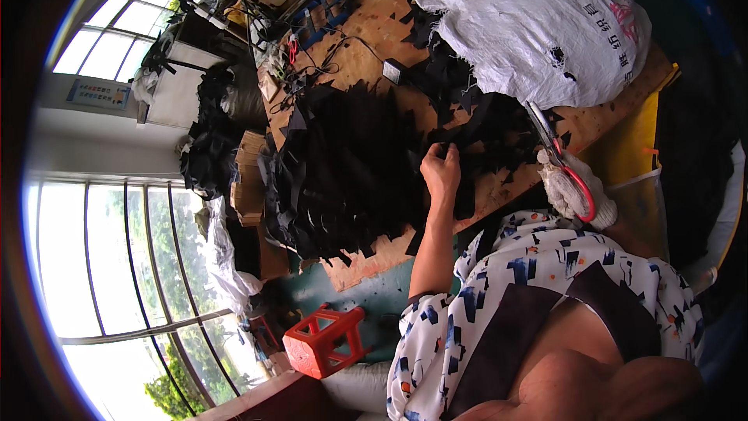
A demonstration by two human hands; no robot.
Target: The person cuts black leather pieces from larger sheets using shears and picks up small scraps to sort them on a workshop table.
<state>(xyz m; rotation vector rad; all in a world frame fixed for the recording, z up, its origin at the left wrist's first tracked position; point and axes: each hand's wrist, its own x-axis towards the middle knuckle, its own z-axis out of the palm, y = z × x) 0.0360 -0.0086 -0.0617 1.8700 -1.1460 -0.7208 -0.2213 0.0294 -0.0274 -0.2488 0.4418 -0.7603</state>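
My bare left hand (442, 174) is closed in a pinch at the edge of some black cloth (499, 125) on the wooden table. The dark pieces run together there, so the exact outline of what the fingers hold is hard to see. A knitted white glove covers my right hand (575, 191), which is wrapped round the red handles of a pair of scissors (555, 144). Their blades point away from me, over the table edge and toward a white woven sack. To the left of my left hand lies a broad heap of black cloth pieces (343, 164).
The white woven sack (538, 31) covers the table's far right. A black power adapter (394, 71) with cords and a blue plastic basket (321, 17) lie farther back on the wooden table (370, 253). A red stool (323, 341) stands on the floor at left, near barred windows (117, 265).
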